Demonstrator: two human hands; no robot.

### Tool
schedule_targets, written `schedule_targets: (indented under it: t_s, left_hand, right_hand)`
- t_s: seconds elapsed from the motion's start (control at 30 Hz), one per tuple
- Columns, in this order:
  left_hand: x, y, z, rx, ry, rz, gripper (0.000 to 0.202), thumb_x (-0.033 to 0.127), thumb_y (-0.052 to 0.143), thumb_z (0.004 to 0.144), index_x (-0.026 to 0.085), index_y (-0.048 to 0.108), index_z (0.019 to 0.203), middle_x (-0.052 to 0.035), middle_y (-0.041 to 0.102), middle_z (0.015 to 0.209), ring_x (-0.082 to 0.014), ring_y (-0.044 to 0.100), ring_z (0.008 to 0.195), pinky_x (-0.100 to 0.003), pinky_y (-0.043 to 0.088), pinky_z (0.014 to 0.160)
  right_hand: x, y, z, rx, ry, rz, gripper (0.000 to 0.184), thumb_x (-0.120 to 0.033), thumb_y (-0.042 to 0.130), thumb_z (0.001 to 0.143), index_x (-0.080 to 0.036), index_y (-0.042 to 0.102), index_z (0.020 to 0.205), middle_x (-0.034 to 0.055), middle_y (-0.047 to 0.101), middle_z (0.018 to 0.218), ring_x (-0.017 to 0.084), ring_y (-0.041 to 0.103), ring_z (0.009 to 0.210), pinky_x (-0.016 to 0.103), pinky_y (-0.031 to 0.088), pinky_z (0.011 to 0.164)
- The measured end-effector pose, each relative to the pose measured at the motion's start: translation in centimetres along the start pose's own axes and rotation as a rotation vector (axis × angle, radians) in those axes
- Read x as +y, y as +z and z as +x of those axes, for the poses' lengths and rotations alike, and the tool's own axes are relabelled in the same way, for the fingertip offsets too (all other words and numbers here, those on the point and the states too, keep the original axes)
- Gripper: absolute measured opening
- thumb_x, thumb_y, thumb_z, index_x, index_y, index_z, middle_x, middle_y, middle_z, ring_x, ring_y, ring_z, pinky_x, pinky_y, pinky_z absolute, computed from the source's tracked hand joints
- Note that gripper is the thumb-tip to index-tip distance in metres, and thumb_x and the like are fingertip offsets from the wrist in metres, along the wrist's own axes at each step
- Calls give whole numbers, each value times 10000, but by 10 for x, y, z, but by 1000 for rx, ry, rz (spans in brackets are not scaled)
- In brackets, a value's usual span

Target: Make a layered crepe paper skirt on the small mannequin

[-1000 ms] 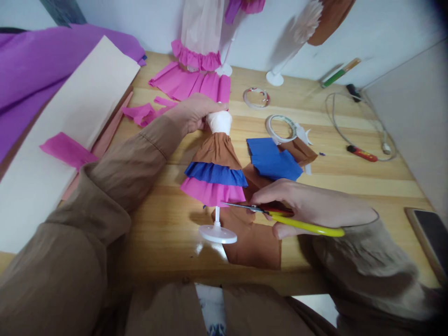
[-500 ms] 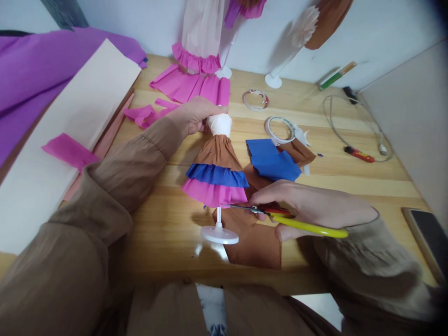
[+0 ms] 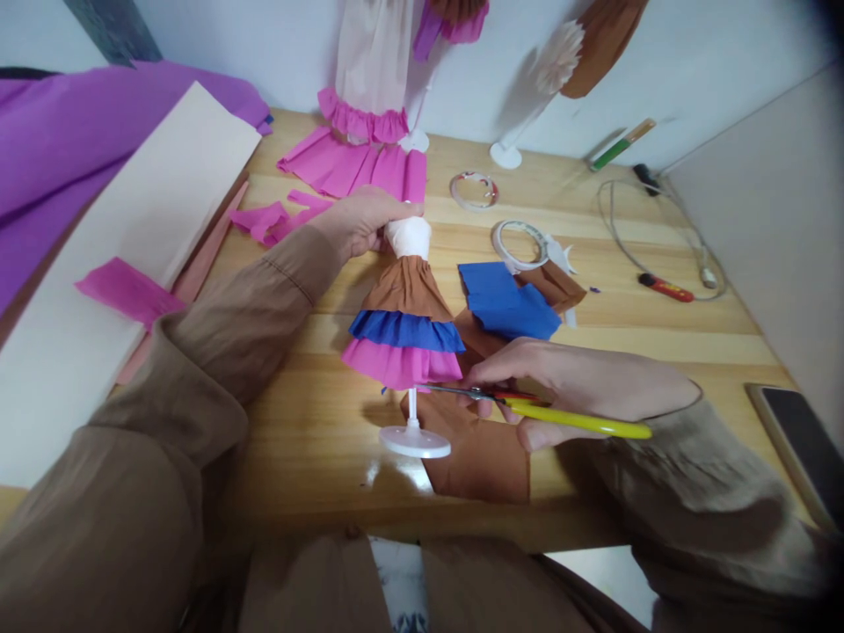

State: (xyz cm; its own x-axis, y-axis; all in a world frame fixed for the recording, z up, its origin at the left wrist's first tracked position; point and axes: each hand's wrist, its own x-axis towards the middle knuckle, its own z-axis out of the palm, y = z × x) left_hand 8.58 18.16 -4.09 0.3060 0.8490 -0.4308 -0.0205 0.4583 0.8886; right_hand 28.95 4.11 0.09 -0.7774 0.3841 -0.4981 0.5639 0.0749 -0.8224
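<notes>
A miniature dress form (image 3: 410, 237) on a white round-based stand (image 3: 414, 442) wears a layered paper skirt (image 3: 409, 325) with brown, blue and pink ruffles. My left hand (image 3: 369, 220) is closed around the top of the form, its fingers partly hidden behind it. Yellow-handled scissors (image 3: 580, 422) are in my right hand (image 3: 567, 382), their blades (image 3: 448, 389) pointing left at the lower edge of the pink ruffle. Whether the blades touch the paper I cannot tell. Brown paper (image 3: 481, 457) lies beneath the scissors and beside the base.
Blue paper pieces (image 3: 507, 299) and two tape rolls (image 3: 520, 246) lie to the right. Pink pleated paper (image 3: 349, 167) is at the back, near another dressed stand (image 3: 373, 61). A cable (image 3: 610, 224) and a phone (image 3: 791, 431) are at far right; large paper sheets (image 3: 98, 290) at left.
The view has shifted slightly. Both hands, the dress form and the scissors keep nearly the same positions relative to each other.
</notes>
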Motion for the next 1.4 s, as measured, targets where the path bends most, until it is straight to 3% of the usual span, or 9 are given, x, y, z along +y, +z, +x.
schedule_targets:
  t_s: [0.2, 0.33, 0.53, 0.73, 0.83, 0.93, 1.0, 1.13, 1.4]
  left_hand:
    - [-2, -2, 5, -14, 4, 17, 56, 146, 714, 825, 174, 666, 815, -43, 706, 720, -198, 693, 858, -324, 547, 741]
    - [-1, -2, 3, -11, -6, 20, 91, 157, 721, 823, 180, 647, 776, -38, 701, 702, -203, 685, 873, -351, 545, 786]
    - [1, -2, -1, -28, 22, 6, 200, 112, 730, 796, 190, 601, 665, -35, 689, 645, -224, 667, 930, -402, 523, 875]
    - [0, -2, 0, -42, 11, 16, 213, 97, 697, 827, 193, 601, 663, -29, 701, 676, -198, 662, 892, -381, 532, 861]
    - [-1, -3, 3, -25, 21, 17, 188, 97, 660, 862, 171, 613, 696, -41, 701, 689, -194, 664, 852, -414, 529, 864]
    - [-3, -4, 5, -37, 25, 24, 172, 154, 758, 801, 187, 620, 703, -34, 699, 667, -224, 668, 921, -433, 528, 886]
    - [-3, -4, 5, -48, 23, 29, 212, 188, 819, 743, 198, 615, 687, -25, 695, 651, -239, 665, 972, -426, 530, 892]
    - [-3, -5, 5, -47, 21, 19, 204, 147, 785, 759, 202, 607, 676, -20, 694, 653, -231, 664, 969, -397, 539, 860]
    - [-3, -4, 7, -42, 18, 25, 190, 99, 731, 790, 196, 616, 673, -29, 705, 682, -222, 674, 936, -371, 536, 832]
  right_hand:
    - [5, -1, 1, -15, -55, -9, 499, -593, 659, 828, -104, 676, 921, 42, 636, 782, 134, 520, 661, 263, 405, 594]
    - [11, -3, 3, -7, -77, -21, 448, -542, 649, 860, -116, 687, 989, 48, 646, 807, 151, 540, 678, 278, 414, 611]
    - [16, 0, 4, 11, -96, -16, 510, -605, 617, 868, -114, 691, 983, 14, 576, 743, 117, 445, 626, 250, 341, 551]
    - [8, -1, 4, 25, -76, -38, 607, -703, 624, 814, -112, 697, 927, -10, 522, 691, 101, 381, 599, 239, 301, 538]
    - [5, -2, 4, 17, -54, -34, 601, -707, 631, 806, -114, 690, 889, -13, 511, 683, 100, 369, 601, 239, 297, 544]
    - [3, -2, 4, -8, -15, -23, 584, -691, 644, 807, -111, 674, 870, -24, 476, 671, 98, 353, 604, 234, 290, 542]
    - [2, -3, 4, -20, 10, -18, 565, -680, 651, 808, -115, 646, 822, -36, 428, 660, 94, 330, 608, 231, 271, 533]
    - [1, -3, 4, -25, 51, -13, 563, -689, 663, 790, -138, 569, 723, -54, 338, 646, 86, 284, 601, 230, 236, 512]
    - [0, -2, 4, -36, 42, -15, 617, -725, 597, 819, -109, 637, 817, -40, 385, 667, 88, 313, 610, 223, 264, 520]
